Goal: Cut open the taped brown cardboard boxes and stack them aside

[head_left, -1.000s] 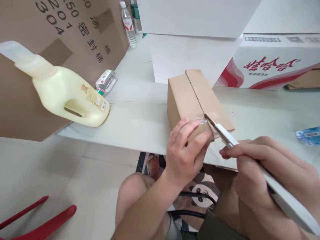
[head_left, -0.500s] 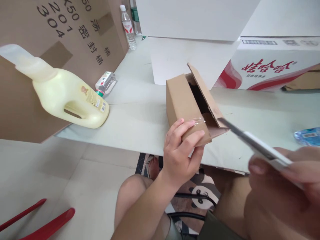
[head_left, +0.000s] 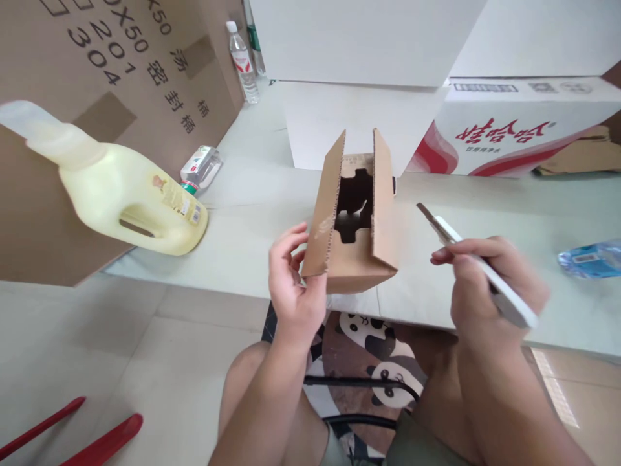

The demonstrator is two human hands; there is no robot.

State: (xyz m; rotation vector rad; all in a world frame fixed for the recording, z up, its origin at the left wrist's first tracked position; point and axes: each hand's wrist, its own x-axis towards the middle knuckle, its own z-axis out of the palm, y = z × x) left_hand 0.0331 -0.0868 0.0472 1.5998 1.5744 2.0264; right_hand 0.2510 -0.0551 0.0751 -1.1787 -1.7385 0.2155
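Note:
A small cardboard box (head_left: 356, 265) stands at the front edge of the table, its top flaps raised and a dark opening between them. My left hand (head_left: 298, 291) grips the box at its near left corner, with the thumb against the left flap. What lies inside the box is too dark to make out. To the right of the box, my right hand (head_left: 490, 291) is closed round a white box cutter (head_left: 502, 291). Its blade is out and points up and left toward the box, apart from it.
A yellow jug (head_left: 130, 194) leans against a large carton (head_left: 145, 84) at left. Small bottles (head_left: 201, 168) (head_left: 242, 65) are nearby. White cartons (head_left: 363, 116) line the table's back. A blue package (head_left: 592, 259) lies at right. Red bars (head_left: 104, 440) stick up lower left.
The box has turned so its opening faces me, and both flaps now stand apart. My left hand has shifted to its left side. The box cutter has drawn away from the flap.

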